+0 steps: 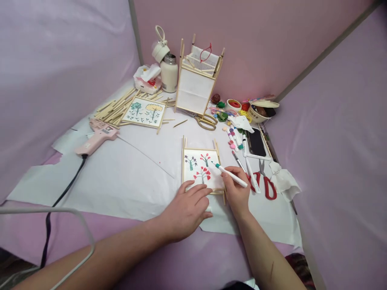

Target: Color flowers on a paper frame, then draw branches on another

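A small white panel framed with wooden sticks point(190, 176) lies in front of me, with red and purple flowers on green stems drawn on it. My left hand point(190, 207) rests over its near edge, fingers spread and lying flat. Between the fingers of my right hand point(237, 191) is a white marker pen point(234, 176). Its green tip points left, close to the red flower at the upper right of the panel. Whether the tip touches the surface I cannot tell.
Left stand a pink glue gun point(101, 137), wooden sticks point(116, 106) and a panel with drawn trees point(144, 112). Behind are a bottle point(169, 74), a stick-framed lantern point(195, 90) and gold scissors point(207, 121). Right lie a phone point(256, 141), red-handled scissors point(270, 189) and tissue point(286, 183).
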`<state>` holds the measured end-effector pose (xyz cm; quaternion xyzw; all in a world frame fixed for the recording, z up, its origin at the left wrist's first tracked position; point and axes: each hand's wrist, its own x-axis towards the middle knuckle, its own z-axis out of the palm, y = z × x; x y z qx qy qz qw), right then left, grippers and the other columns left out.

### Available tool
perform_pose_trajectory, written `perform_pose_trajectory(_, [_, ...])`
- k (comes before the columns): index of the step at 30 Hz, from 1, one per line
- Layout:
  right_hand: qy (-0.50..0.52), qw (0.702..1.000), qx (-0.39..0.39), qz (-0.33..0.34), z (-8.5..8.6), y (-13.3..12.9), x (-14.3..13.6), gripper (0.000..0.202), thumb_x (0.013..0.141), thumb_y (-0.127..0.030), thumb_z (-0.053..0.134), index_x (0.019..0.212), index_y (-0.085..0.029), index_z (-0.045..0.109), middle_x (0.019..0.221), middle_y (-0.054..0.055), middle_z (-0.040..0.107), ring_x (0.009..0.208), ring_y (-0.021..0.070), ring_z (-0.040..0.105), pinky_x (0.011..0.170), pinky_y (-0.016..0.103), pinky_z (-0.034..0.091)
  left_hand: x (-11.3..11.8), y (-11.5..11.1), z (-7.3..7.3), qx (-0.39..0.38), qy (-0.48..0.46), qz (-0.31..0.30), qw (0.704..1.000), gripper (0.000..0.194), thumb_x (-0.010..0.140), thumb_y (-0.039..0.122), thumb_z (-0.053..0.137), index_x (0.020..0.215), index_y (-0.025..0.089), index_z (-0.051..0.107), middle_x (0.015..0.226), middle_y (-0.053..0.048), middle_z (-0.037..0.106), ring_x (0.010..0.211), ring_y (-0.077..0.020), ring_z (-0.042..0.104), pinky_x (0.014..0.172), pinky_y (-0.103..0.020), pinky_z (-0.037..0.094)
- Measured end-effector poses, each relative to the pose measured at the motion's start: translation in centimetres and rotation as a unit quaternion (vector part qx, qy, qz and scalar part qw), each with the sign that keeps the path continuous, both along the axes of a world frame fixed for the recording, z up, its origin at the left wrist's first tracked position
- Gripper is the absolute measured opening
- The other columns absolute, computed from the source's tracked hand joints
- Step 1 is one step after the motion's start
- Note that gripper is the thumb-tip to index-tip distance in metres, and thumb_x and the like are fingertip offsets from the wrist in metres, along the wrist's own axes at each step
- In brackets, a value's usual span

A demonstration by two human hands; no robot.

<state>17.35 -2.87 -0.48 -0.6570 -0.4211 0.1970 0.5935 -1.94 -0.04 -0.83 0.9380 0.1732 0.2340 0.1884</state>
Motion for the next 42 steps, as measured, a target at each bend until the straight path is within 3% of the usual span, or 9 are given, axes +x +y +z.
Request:
perform_pose_trajectory(7, [-0.054,0.998,0.001,0.032,0.09,0.17,-0.63,0.012,0.085,-0.03,0.059,0.078,-0.02,0.06,0.066,-0.002,0.058,0.06,0.0133,0.054,0.056,0.026,0.042,0.32,0.06,0.04,-0.007,0.019,0.021,1.0,0.019,0.099,0.032,0.048,0.088,0.018,0.055,0.13,-0.009,0.062,0.129,-0.0253,0.049,0.111,-0.05,0.023])
perform_pose_trajectory(16, [-0.065,0.995,-0.034,0.061,0.09,0.35,-0.68,0.013,0.086,-0.032,0.059,0.083,-0.02,0.061,0.07,-0.001,0.062,0.065,0.014,0.056,0.061,0.027,0.044,0.19,0.03,0.8,-0.027,0.028,0.021,0.999,0.016,0.098,0.029,0.049,0.089,0.018,0.056,0.129,-0.009,0.062,0.127,-0.0223,0.051,0.112,-0.05,0.024])
perform_pose_trajectory(30, [-0.084,0.994,-0.046,0.043,0.07,0.35,-0.89,0.014,0.086,-0.033,0.058,0.083,-0.02,0.062,0.072,-0.001,0.064,0.066,0.014,0.057,0.061,0.026,0.045,0.2,-0.01,0.54,-0.028,0.027,0.02,0.999,0.015,0.098,0.028,0.05,0.088,0.018,0.056,0.129,-0.009,0.062,0.127,-0.0225,0.05,0.113,-0.05,0.024])
perform_pose_trajectory(42, [-0.073,0.994,-0.053,0.065,-0.07,0.33,-0.81,0.013,0.086,-0.032,0.059,0.081,-0.02,0.061,0.067,-0.002,0.063,0.062,0.0136,0.056,0.06,0.026,0.044,0.21,0.05,0.41,-0.025,0.025,0.016,0.999,0.016,0.098,0.029,0.049,0.089,0.018,0.055,0.128,-0.009,0.063,0.127,-0.0234,0.051,0.112,-0.05,0.024])
